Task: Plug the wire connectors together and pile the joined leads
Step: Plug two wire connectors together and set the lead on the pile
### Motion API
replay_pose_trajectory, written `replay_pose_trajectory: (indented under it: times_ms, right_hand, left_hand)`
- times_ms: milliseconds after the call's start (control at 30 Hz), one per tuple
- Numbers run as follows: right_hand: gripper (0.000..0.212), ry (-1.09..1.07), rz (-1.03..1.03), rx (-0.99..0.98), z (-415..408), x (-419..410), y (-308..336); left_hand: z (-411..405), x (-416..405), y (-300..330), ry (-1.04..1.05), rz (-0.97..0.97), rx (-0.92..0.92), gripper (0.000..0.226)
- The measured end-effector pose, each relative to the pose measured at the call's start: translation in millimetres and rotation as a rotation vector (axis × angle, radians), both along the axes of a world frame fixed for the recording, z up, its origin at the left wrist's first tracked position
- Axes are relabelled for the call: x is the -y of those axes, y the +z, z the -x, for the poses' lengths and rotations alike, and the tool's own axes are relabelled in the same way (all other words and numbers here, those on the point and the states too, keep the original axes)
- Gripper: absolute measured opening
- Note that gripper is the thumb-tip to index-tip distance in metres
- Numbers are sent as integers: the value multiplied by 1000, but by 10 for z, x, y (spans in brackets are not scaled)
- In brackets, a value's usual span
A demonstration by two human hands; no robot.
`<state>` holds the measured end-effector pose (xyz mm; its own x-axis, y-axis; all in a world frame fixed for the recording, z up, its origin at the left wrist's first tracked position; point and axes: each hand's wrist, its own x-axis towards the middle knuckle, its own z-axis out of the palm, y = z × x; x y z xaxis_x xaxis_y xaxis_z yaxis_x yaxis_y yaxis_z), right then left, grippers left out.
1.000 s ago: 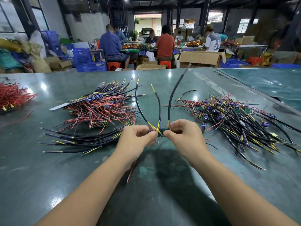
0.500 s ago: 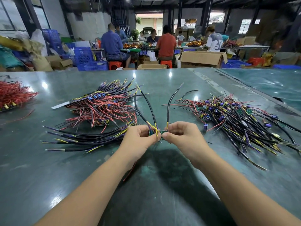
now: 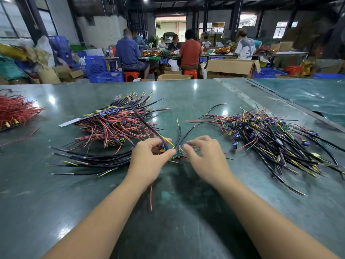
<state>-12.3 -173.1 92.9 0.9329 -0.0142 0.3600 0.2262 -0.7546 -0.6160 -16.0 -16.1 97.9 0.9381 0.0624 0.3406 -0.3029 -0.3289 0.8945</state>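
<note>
Head cam view, looking down at my two hands over the dark green surface [image 3: 186, 212]. My left hand [image 3: 149, 161] is pinching a small green board [image 3: 177, 156] between thumb and fingertips, with a thick black lead [image 3: 143, 122] running from that grip up and away over the stack behind it. A couple of shorter black leads with yellow tips [image 3: 179, 131] stick up from the same spot. A thin red wire [image 3: 151, 197] trails back from under that hand toward me.

My right hand [image 3: 207, 159] is just beside the board on its right, fingers loosely spread and a bit curled, not gripping anything. It's blurry, so I can't tell if the fingertips touch the board.

Taking that board as the landmark: behind it and to the left sits the neat stack of joined leads [image 3: 115, 126], red and black wires fanned out. Directly left of the board, a loose bundle of black cables [image 3: 89, 161] lies flat. To the right is the messy pile of wires [image 3: 270, 143] with little purple capacitors mixed in. Far left, at the frame edge, there's a clump of red wires [image 3: 15, 111].

No readable writing or labels anywhere on the parts, too small and blurred.
</note>
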Motion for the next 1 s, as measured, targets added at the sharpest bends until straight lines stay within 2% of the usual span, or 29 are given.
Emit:
replay_pose_trajectory:
  times_ms: [67,133,200,267,333,400,500,700,900,1000]
  right_hand:
    - [22,61,-208,34,55,2,62]
    - [9,190,-375,20,132,-33,124]
    - [19,261,-365,52,173,-72,123]
    - [17,269,-355,102,166,-104,128]
    - [18,264,-435,102,158,-110,133]
    - [26,263,-523,46,157,-101,133]
    - [26,257,-621,-50,156,-111,127]
    - [27,244,-830,-74,128,-86,130]
    - [48,345,-1122,-173,135,-82,157]
    - [26,359,-1117,-200,159,-104,156]
  left_hand:
    - [12,15,0,-40,-56,-10,31]
    - [24,38,-16,-33,-172,3,25]
    - [41,68,-20,-23,-276,35,11]
    - [55,91,-15,-102,-213,19,14]
    - [75,93,9,-214,-80,-19,23]
    - [84,93,14,-264,-33,-17,15]
    - [79,95,1,-225,-62,21,17]
    - [88,93,51,-193,213,-57,31]
    - [102,101,57,-194,275,-64,31]
    - [127,109,55,-232,248,-52,31]
